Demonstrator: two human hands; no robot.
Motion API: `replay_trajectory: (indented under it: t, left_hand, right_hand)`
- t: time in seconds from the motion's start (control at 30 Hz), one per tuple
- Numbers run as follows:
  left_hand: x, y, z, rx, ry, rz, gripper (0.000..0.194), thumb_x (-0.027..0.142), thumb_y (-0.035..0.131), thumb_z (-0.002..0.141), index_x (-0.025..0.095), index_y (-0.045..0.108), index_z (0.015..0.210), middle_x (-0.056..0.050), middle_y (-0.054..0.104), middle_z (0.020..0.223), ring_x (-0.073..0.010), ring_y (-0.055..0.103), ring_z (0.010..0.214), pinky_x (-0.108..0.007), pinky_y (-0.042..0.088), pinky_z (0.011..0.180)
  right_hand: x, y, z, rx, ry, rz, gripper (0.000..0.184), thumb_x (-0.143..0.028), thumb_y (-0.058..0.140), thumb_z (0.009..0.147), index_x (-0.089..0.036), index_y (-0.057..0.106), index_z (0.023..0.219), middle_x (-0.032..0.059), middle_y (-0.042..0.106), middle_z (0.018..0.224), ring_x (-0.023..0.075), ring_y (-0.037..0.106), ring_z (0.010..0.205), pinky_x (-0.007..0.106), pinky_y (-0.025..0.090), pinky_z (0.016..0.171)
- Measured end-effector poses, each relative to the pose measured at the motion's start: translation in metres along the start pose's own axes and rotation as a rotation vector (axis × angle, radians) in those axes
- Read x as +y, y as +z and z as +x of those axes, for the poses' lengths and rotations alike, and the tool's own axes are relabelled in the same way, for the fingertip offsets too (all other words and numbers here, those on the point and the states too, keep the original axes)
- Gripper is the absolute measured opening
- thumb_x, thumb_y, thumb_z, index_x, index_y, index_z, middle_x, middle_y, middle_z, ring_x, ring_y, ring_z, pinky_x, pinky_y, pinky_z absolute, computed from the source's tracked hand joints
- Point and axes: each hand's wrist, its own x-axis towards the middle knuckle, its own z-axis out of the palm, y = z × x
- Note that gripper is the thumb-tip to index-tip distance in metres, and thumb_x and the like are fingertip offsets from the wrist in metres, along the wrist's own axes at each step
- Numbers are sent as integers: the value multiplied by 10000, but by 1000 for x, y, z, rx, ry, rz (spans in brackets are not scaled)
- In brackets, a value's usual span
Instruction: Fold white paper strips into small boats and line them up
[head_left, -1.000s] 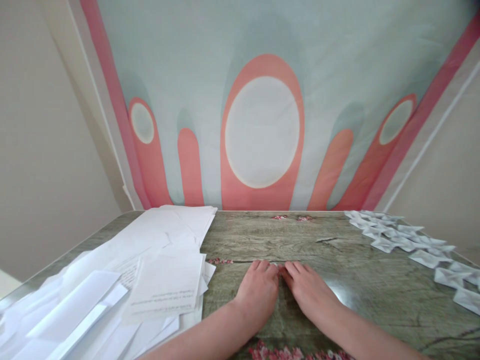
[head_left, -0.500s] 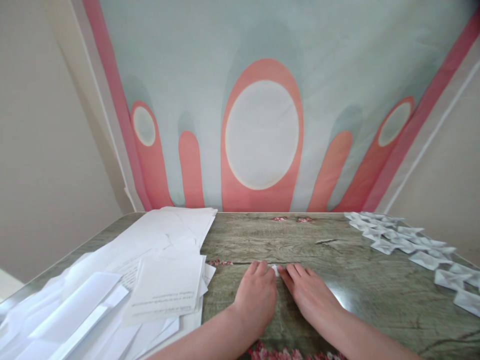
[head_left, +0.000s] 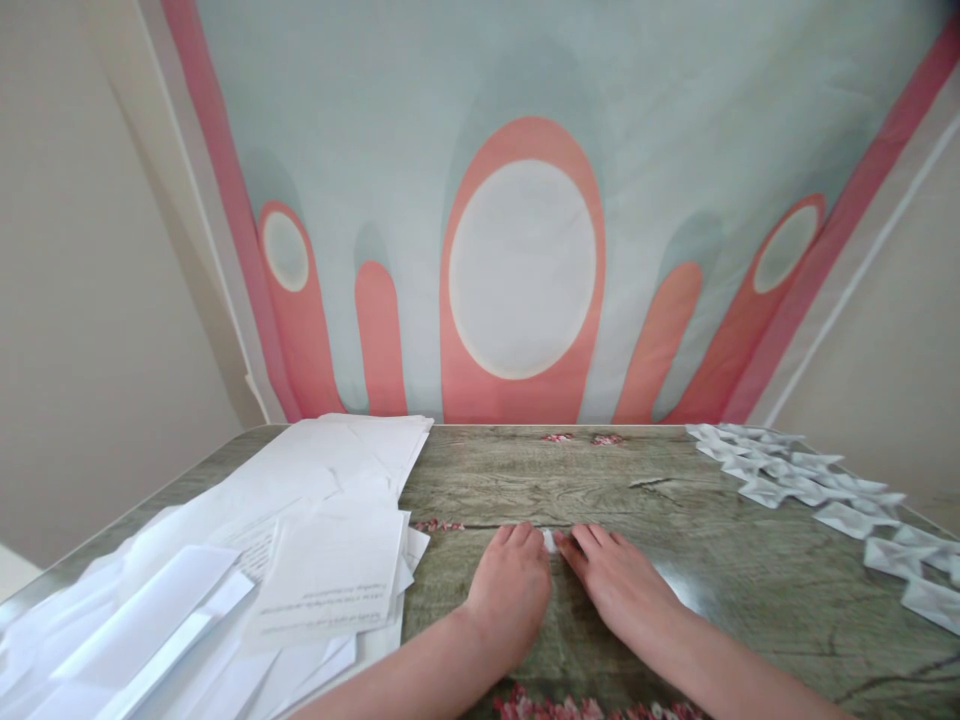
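Note:
Between my hands a small bit of white folded paper shows on the table, most of it hidden under my fingers. My left hand lies at its left end, fingers together and bent down onto it. From the other side my right hand presses on its right end, the thumb and index fingertip close to the visible strip. Both hands are closed on the paper and rest low at the tabletop. The paper's full shape cannot be made out.
A spread of loose white sheets and strips, some printed, covers the table's left side. Several folded white paper pieces lie in rows at the right. The wood-patterned table meets a coral and grey-green patterned panel behind.
My hands have drawn slightly apart, and a bit of the white paper now shows between them. The sheets and the folded pieces have stayed in place.

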Motion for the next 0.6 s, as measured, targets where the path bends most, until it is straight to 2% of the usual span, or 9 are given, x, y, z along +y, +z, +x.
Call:
replay_trajectory:
  t: [0.1,0.2,0.5,0.6]
  left_hand:
    - [-6,2,4,23,-8,-31,123,107,507,815,113,610,882,-84,610,853,-220,552,838,-342,438,766]
    - [-13,3,6,51,15,-57,120,114,491,843,139,602,804,-63,617,802,-206,571,789,-317,452,716]
    - [-20,13,7,162,142,-43,71,135,497,843,146,560,813,-53,615,755,-207,575,730,-307,461,653]
    - [-23,17,6,231,128,-95,59,165,504,841,161,560,823,-42,607,763,-202,566,738,-307,454,669]
  right_hand:
    - [4,-1,2,6,-30,26,274,-63,522,793,-178,575,1036,60,583,886,217,529,810,329,381,643]
    - [7,-2,3,31,-63,40,230,-63,515,809,-170,584,1001,53,584,883,208,529,806,322,364,648]
    - [10,3,5,136,-86,140,78,-124,533,841,-179,586,857,19,569,825,183,523,749,318,355,650]
    - [13,5,4,179,-78,187,74,-167,517,864,-185,587,847,15,566,798,179,525,755,321,356,671]
